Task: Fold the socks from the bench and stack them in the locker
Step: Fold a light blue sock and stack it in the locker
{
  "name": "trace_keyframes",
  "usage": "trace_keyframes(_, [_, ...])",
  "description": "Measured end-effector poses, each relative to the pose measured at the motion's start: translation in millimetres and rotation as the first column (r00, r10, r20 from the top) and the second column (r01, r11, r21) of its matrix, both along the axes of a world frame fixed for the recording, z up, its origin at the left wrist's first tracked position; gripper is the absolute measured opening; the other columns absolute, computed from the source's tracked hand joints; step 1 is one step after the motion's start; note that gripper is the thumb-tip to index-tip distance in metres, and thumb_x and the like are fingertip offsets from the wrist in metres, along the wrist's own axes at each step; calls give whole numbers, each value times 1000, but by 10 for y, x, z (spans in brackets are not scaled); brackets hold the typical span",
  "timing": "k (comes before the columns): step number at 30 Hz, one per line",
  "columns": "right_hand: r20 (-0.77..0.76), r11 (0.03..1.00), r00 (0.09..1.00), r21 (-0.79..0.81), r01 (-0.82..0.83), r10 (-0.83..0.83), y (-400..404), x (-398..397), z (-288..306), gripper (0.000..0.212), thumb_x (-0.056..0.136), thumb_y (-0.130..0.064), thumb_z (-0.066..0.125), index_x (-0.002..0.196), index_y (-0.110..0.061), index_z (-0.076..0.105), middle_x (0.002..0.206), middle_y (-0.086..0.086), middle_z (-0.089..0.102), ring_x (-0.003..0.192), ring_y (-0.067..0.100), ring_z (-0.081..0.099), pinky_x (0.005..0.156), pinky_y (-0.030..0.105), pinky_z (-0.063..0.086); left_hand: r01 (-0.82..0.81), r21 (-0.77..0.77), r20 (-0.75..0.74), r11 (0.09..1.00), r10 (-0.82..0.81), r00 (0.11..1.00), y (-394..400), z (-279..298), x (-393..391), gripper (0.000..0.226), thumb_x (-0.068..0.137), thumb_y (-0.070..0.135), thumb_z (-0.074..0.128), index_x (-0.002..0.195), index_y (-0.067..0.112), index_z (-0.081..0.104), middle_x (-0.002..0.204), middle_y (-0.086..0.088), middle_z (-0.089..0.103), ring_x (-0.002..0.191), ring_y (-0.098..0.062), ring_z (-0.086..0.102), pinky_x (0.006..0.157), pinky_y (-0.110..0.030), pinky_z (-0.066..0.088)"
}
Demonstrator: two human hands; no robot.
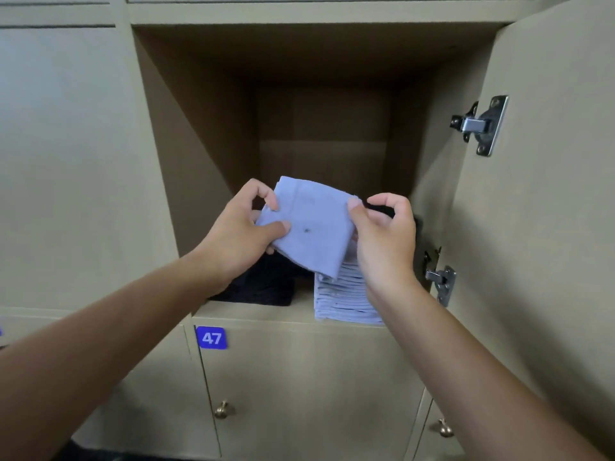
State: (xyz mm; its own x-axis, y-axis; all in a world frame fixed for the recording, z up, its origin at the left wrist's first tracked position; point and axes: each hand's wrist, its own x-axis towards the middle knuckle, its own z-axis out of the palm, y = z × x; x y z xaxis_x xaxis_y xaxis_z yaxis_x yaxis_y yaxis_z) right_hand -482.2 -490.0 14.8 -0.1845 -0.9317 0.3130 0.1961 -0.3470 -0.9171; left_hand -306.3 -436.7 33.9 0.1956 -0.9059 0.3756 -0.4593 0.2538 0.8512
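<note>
A folded light-blue sock (311, 224) with a small dark spot hangs in the air at the mouth of the open locker (319, 134). My left hand (241, 232) pinches its left edge and my right hand (382, 234) pinches its right edge. Below it, on the locker floor at the right, lies a stack of folded light-blue ribbed socks (342, 299). A pile of dark socks (263, 287) lies at the left of the floor, partly hidden by my left hand. Something dark shows behind my right hand.
The locker door (545, 181) stands open to the right, with two metal hinges (479, 124). Below is a closed locker with a blue "47" tag (211, 337) and a brass knob (221, 410). Closed beige doors fill the left.
</note>
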Motion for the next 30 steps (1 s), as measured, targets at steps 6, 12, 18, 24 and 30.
trace_keyframes(6, [-195, 1000, 981, 13, 8, -5, -152, -198, -67, 19, 93, -13, 63, 98, -31, 63, 98, -3, 71, 77, 10, 64, 57, 15, 45, 8, 50, -318, 999, 8, 948, -448, 10, -309, 25, 94, 2, 68, 101, 18, 51, 111, -18, 63, 76, -20, 59, 65, -27, 52])
trace_keyframes(12, [-294, 993, 949, -15, 113, -112, -337, -305, -105, 24, 95, -11, 61, 111, -24, 74, 106, -9, 71, 99, 11, 67, 88, 39, 58, 81, 176, -173, 981, -50, 984, -673, -14, -381, 20, 92, 5, 73, 109, 12, 66, 102, -18, 68, 93, -33, 72, 95, -38, 59])
trace_keyframes(18, [-457, 986, 875, -36, 160, -159, -491, -373, -204, 28, 100, -8, 58, 125, -12, 70, 124, -1, 67, 100, 11, 62, 72, 6, 41, 33, 234, -113, 972, -7, 994, -890, -92, -397, 32, 82, 14, 85, 108, 18, 67, 107, -15, 72, 103, -29, 71, 105, -47, 52])
trace_keyframes(24, [-560, 982, 812, -14, 189, -164, -587, -384, -306, 33, 101, -11, 55, 131, -13, 67, 135, 3, 64, 122, 19, 58, 95, 20, 39, 5, 250, -85, 968, 17, 996, -1033, -241, -415, 34, 76, 20, 91, 103, 19, 71, 118, -10, 67, 109, -27, 68, 102, -45, 55])
trace_keyframes(30, [-703, 972, 687, -24, 236, -184, -608, -386, -376, 35, 101, -19, 54, 135, -15, 63, 137, 5, 61, 130, 27, 48, 109, 38, 41, -3, 255, 4, 967, 2, 1000, -1059, -308, -406, 33, 80, 24, 88, 108, 16, 72, 112, -11, 70, 105, -25, 69, 87, -30, 56])
